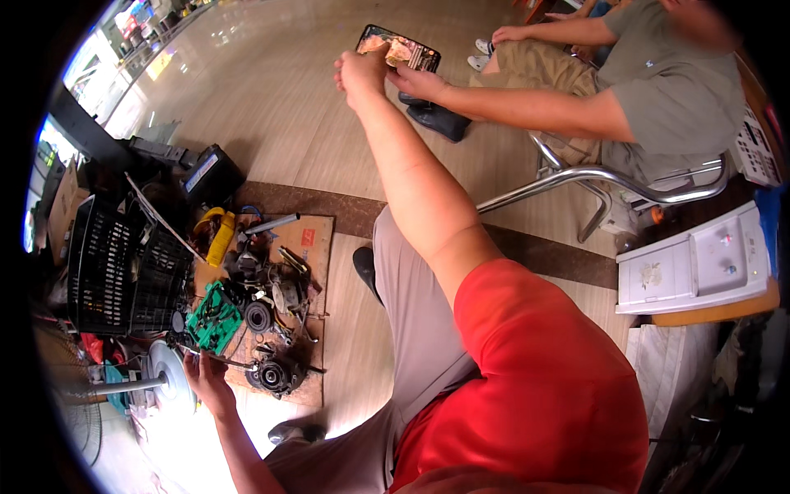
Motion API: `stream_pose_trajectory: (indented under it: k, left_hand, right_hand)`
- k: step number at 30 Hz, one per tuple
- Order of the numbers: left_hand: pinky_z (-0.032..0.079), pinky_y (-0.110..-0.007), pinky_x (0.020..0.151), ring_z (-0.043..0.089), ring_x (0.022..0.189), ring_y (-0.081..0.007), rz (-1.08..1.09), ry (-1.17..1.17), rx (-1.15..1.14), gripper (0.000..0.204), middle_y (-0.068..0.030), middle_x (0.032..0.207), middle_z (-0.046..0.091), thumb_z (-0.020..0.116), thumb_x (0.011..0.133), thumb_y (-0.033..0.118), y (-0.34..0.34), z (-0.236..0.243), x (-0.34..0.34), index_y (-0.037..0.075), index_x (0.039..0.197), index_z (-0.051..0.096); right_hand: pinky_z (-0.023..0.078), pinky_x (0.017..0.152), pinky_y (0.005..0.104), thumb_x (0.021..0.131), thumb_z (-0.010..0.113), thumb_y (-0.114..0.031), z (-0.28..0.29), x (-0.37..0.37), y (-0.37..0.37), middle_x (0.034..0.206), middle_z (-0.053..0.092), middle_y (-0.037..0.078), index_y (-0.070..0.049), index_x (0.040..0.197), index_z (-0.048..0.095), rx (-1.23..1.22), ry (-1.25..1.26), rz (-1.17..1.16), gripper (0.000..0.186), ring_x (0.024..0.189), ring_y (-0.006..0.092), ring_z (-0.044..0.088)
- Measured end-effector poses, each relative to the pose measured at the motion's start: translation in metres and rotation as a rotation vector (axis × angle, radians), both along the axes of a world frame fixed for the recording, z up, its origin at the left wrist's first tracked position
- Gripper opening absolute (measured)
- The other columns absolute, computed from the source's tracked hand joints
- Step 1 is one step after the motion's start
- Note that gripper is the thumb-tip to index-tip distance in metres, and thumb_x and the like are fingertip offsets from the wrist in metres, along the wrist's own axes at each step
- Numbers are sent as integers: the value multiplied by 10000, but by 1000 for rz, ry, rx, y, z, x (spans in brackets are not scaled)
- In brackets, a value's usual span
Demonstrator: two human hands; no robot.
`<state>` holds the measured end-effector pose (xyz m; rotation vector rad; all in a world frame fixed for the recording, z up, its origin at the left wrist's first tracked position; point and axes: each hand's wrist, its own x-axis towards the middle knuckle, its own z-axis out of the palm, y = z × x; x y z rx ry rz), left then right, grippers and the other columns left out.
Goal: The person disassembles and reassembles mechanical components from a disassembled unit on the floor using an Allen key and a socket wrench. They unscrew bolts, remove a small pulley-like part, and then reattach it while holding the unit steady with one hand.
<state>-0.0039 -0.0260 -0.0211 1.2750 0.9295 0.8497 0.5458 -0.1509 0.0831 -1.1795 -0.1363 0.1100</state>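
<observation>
My right hand (362, 76) reaches far forward to a phone (401, 53) with a lit picture on its screen. One of my fingers lies over the screen, and the others are spread beside its left end. A seated person's hand (418, 84) holds the phone from its near side. At the lower left, my left hand (211, 385) is closed on a thin metal rod-like tool (233, 361), its tip near a round dark motor part (276, 375). Just beyond lies a green tray (216, 319) of small parts. A ring-shaped part (258, 315) sits beside it.
Greasy parts lie on a cardboard sheet (319, 284), with a yellow bottle (220, 239) and a grey tube (276, 222). Black crates (99, 263), a battery (212, 174) and a fan (169, 379) stand left. A metal chair (605, 174) and white drawer unit (699, 262) are right.
</observation>
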Motion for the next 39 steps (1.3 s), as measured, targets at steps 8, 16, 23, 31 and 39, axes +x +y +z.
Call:
stream_pose_trajectory:
  k: [8,16,23,31,39]
  left_hand:
    - [434,-241,564,545,679,-89,74,33,0,398,-25,862,583,562,932,123,1,-13,13,39,1280,390]
    - [440,-236,561,564,698,-90,70,60,23,418,-26,882,593,564,932,124,-2,-14,16,50,1307,394]
    - [445,-245,581,579,725,-114,91,45,3,423,-46,912,587,560,934,145,-7,-12,20,49,1307,383]
    - [507,-275,637,618,744,-153,-12,24,19,394,-94,948,607,565,929,155,-10,-7,34,30,1262,395]
    - [508,-310,786,626,934,-202,-59,-181,-117,354,-125,1087,597,517,947,88,9,-11,20,35,1269,377]
  right_hand:
    - [460,495,333,884,488,-82,4,29,-30,793,614,81,-86,978,462,235,178,116,98,612,194,572]
    - [458,513,321,887,500,-84,-13,68,-48,766,599,66,-59,901,499,353,115,340,29,618,176,566]
    - [499,598,398,838,570,-159,-3,-59,29,785,613,127,-15,987,536,-284,-724,-7,210,664,267,606]
    - [531,720,449,842,635,-286,-43,-311,34,887,648,218,56,1111,457,-930,-1203,1463,471,810,328,662]
    - [519,764,437,807,673,-235,-80,-370,52,976,631,266,125,1256,310,-774,-944,1513,680,926,383,637]
